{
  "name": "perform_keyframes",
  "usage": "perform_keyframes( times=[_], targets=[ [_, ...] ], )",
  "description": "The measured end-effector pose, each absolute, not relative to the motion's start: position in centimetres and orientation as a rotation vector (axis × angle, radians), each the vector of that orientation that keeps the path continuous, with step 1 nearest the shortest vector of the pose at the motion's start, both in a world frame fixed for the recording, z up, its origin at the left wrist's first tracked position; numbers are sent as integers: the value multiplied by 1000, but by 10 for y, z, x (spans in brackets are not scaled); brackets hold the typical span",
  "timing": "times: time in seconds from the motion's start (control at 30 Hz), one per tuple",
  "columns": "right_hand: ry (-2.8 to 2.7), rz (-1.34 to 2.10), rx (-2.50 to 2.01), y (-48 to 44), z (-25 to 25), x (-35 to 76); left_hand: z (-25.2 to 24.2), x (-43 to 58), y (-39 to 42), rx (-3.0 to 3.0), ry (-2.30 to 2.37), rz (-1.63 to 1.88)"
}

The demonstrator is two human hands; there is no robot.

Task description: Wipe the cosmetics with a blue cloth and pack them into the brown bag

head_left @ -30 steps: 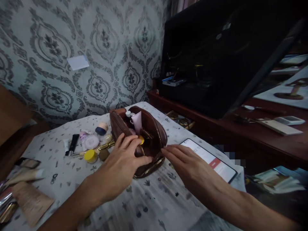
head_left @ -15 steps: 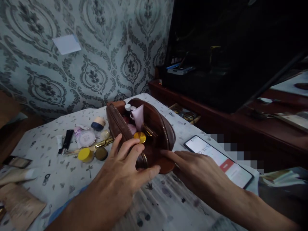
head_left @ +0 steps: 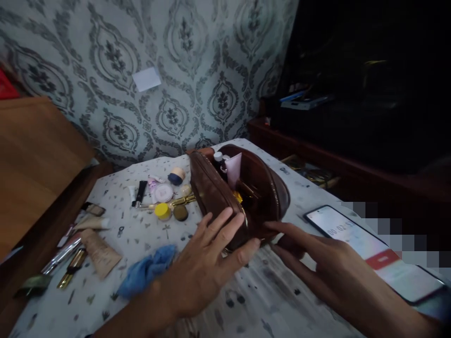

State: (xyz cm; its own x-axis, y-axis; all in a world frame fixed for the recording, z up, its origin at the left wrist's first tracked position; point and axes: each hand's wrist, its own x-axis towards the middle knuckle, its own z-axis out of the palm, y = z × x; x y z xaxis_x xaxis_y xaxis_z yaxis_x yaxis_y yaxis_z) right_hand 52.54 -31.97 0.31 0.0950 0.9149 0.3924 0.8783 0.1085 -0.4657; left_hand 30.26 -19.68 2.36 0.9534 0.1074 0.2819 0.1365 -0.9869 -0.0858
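Observation:
A brown cosmetic bag (head_left: 214,188) stands unzipped on the table, its mouth facing up. Inside it are a pale pink tube (head_left: 233,170), a white-capped bottle (head_left: 218,157) and a yellow-gold item (head_left: 238,196) partly hidden by the bag wall. My left hand (head_left: 214,256) lies against the bag's left wall and near end, fingers spread and thumb apart. At the near right end, my right hand (head_left: 317,256) pinches the bag's edge, index finger at the rim and thumb lower down. The bag's deeper contents are in shadow.
Left of the bag lie a yellow-lidded jar (head_left: 162,211), a round compact (head_left: 163,192), a black tube (head_left: 141,192) and other cosmetics. A blue cloth (head_left: 148,270) and a beige tube (head_left: 99,253) are nearer. A phone (head_left: 380,258) showing a timer lies at right.
The view has swung left, bringing in more cosmetics and the blue cloth. My left hand has slid down toward the bag's near end, off the gold item. My right thumb now shows below the rim.

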Motion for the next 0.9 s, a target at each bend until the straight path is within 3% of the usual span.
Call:
perform_keyframes(
  times=[0.23, 0.5, 0.73, 0.9],
  targets=[
    [-1915, 128, -1429, -316, -15, 478, -10, 280, -189, -2934, -205, -485],
    [-2004, 327, -1352, -269, -62, 437, -29, 240, -173, -2994, -660, -351],
    [-2084, 592, -1426, -226, -61, 400, -25, 200, -155, -3070, -1409, -844],
    [-2272, 439, -1429, -214, -47, 370, 9, 171, -116, -2634, -1730, -473]
  ],
)
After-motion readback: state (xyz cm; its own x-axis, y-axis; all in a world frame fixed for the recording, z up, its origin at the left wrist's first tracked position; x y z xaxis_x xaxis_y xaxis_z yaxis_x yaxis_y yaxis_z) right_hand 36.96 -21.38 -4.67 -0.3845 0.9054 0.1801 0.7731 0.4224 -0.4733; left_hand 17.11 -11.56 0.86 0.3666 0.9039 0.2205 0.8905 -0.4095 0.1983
